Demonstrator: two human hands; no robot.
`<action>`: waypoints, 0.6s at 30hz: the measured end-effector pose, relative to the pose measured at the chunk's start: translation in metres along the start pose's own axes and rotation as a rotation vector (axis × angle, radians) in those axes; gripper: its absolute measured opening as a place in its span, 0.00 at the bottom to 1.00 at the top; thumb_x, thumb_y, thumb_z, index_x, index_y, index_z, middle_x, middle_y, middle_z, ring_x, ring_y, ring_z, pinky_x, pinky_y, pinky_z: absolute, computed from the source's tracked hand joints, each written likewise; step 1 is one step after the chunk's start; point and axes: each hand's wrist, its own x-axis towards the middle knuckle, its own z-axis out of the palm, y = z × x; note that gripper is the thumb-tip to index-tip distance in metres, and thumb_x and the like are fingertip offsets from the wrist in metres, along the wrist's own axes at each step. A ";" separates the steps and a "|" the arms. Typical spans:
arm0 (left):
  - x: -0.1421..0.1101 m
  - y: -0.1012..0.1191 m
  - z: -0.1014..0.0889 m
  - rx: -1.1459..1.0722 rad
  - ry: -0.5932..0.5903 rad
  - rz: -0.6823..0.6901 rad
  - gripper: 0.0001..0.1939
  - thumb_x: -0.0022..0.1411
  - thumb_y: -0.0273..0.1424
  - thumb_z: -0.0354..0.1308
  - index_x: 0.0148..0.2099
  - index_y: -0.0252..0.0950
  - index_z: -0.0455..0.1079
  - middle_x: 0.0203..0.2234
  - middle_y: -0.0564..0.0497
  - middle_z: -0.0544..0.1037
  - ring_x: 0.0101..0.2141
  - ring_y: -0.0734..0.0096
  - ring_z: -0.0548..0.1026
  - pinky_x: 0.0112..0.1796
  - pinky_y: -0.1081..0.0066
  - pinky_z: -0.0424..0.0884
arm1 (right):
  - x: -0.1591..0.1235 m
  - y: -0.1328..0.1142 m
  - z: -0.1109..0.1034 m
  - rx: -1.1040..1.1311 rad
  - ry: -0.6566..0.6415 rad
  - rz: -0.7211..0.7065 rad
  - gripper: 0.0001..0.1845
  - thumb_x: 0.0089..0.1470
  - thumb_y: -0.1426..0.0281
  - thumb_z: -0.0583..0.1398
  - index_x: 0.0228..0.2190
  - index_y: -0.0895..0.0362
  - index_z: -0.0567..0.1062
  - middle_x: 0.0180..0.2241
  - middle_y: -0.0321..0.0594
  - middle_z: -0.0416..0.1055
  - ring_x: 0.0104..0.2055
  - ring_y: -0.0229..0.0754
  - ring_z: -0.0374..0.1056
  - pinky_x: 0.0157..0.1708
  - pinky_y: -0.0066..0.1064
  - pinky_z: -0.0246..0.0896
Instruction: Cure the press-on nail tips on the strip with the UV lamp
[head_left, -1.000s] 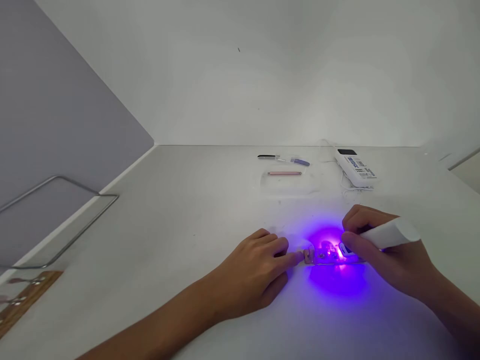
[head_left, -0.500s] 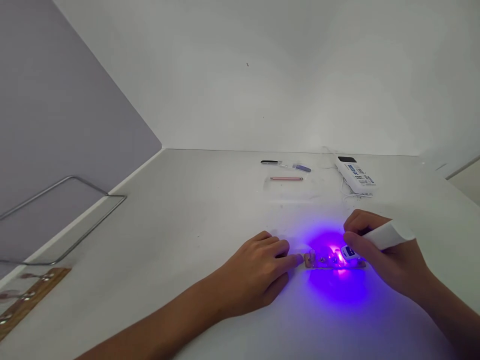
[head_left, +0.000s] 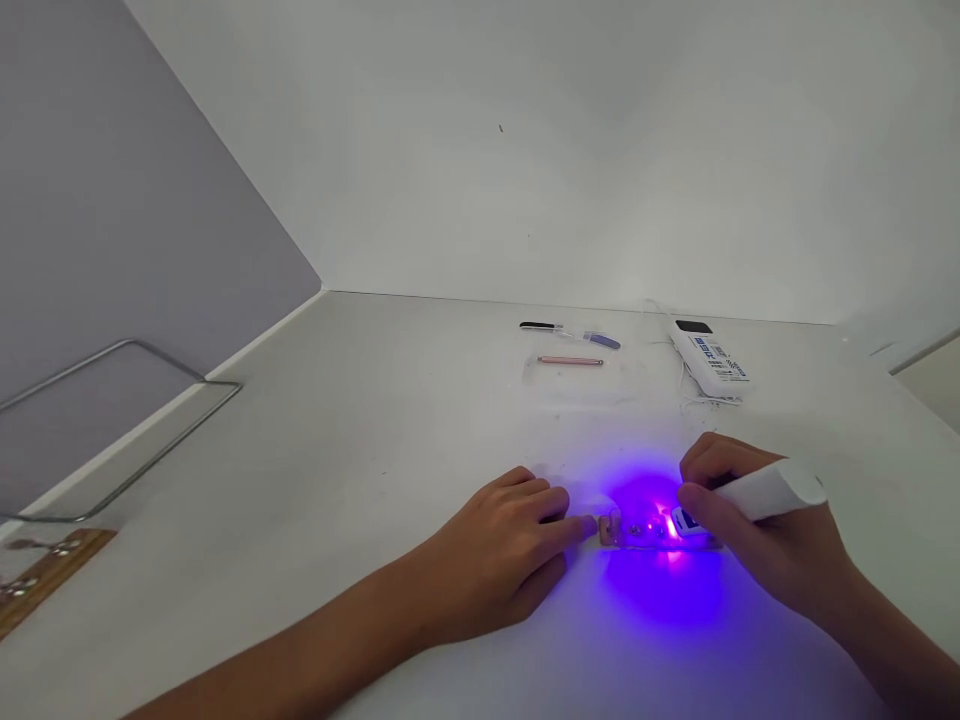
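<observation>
In my right hand (head_left: 780,530) is a white handheld UV lamp (head_left: 769,488), gripped like a thick pen. Its head glows purple just above the right half of a small narrow strip (head_left: 606,531), which looks wooden and bears several small clear and shiny pieces. The glare hides the details of those pieces. My left hand (head_left: 517,555) rests on the table, its index finger stretched to the strip's left end and the other fingers loosely bent. Nothing shows in its grasp.
On the white table (head_left: 337,430), a pink pen-like stick (head_left: 570,361), a black-handled tool (head_left: 540,326) and a purple-blue flat piece (head_left: 602,341) lie at the back. A white device (head_left: 712,362) with a cable stands right of them. At left are a metal wire frame (head_left: 172,455) and a wooden strip (head_left: 67,565) with metal pieces.
The whole view has tilted and shifted slightly. The lamp and both hands keep nearly the same place relative to the strip, and the purple light stays on.
</observation>
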 end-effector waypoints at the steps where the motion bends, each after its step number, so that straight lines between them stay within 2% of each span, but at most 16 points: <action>1: 0.000 0.000 0.000 -0.002 0.000 -0.004 0.19 0.71 0.22 0.44 0.56 0.40 0.71 0.29 0.52 0.71 0.28 0.66 0.68 0.36 0.65 0.62 | 0.000 0.000 0.000 0.004 0.005 -0.001 0.14 0.60 0.68 0.62 0.22 0.54 0.70 0.22 0.32 0.66 0.21 0.34 0.62 0.18 0.25 0.60; 8: 0.001 0.002 -0.003 -0.005 0.010 -0.001 0.16 0.69 0.21 0.44 0.49 0.37 0.72 0.28 0.52 0.70 0.27 0.67 0.65 0.35 0.66 0.62 | -0.001 -0.002 0.004 0.026 0.047 -0.002 0.15 0.60 0.68 0.62 0.22 0.54 0.70 0.22 0.32 0.64 0.21 0.34 0.60 0.18 0.26 0.57; 12: 0.000 0.003 -0.004 0.008 -0.012 -0.010 0.15 0.69 0.21 0.44 0.48 0.37 0.71 0.28 0.52 0.69 0.27 0.66 0.64 0.35 0.66 0.62 | -0.001 -0.004 0.003 0.027 0.044 -0.068 0.15 0.60 0.71 0.61 0.22 0.54 0.70 0.22 0.33 0.66 0.21 0.35 0.61 0.19 0.27 0.57; 16: -0.001 0.002 -0.002 -0.006 -0.009 -0.016 0.14 0.70 0.22 0.45 0.47 0.37 0.70 0.28 0.52 0.69 0.27 0.65 0.64 0.36 0.65 0.61 | -0.004 -0.005 0.000 0.067 0.171 -0.136 0.13 0.59 0.74 0.61 0.23 0.54 0.71 0.22 0.34 0.67 0.21 0.36 0.62 0.19 0.28 0.58; 18: -0.002 0.002 -0.001 -0.008 -0.008 -0.021 0.14 0.70 0.22 0.45 0.49 0.38 0.70 0.28 0.52 0.68 0.27 0.65 0.63 0.36 0.65 0.61 | -0.003 -0.005 -0.001 0.069 0.190 -0.142 0.12 0.58 0.74 0.62 0.23 0.54 0.71 0.22 0.34 0.68 0.21 0.36 0.63 0.19 0.28 0.59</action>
